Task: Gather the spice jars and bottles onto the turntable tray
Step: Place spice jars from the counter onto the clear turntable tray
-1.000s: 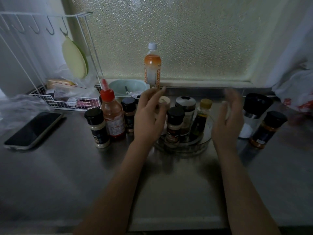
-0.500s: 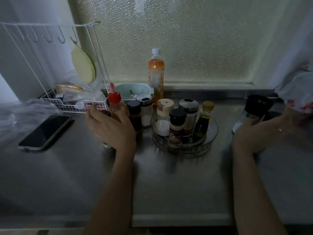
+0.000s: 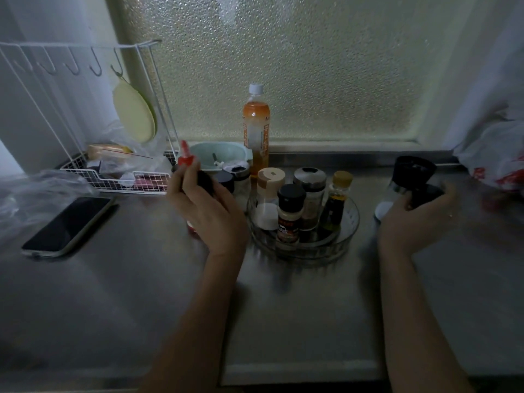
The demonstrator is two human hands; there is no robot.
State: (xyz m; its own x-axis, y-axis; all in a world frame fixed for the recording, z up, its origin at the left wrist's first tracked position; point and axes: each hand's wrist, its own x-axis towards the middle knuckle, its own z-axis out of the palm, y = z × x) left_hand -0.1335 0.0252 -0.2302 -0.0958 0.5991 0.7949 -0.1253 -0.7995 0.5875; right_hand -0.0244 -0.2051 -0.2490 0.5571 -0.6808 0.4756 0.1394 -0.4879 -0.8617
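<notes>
A clear turntable tray (image 3: pixel 349 236) stands mid-counter and carries a beige-lidded salt jar (image 3: pixel 269 194), a black-lidded spice jar (image 3: pixel 289 214), a silver-lidded jar (image 3: pixel 309 191) and a small yellow-capped oil bottle (image 3: pixel 338 199). Left of the tray, my left hand (image 3: pixel 207 214) grips a red-capped sauce bottle (image 3: pixel 185 158) together with a black-lidded jar (image 3: pixel 204 179). Right of the tray, my right hand (image 3: pixel 411 222) holds a black-topped grinder (image 3: pixel 412 173) and a dark-lidded jar (image 3: pixel 428 194). Two small jars (image 3: pixel 239 177) stand behind my left hand. A tall orange bottle (image 3: pixel 256 126) stands by the window.
A phone (image 3: pixel 68 225) lies at the left on the steel counter. Behind it are a white wire rack (image 3: pixel 113 181) and a teal bowl (image 3: pixel 218 154). Plastic bags sit at far right (image 3: pixel 496 157) and far left (image 3: pixel 37 191).
Both hands left the tray and went outward. The left closed on the red-capped bottle and black-lidded jar; the right closed on the grinder and dark-lidded jar. Both pairs now sit nearer the tray.
</notes>
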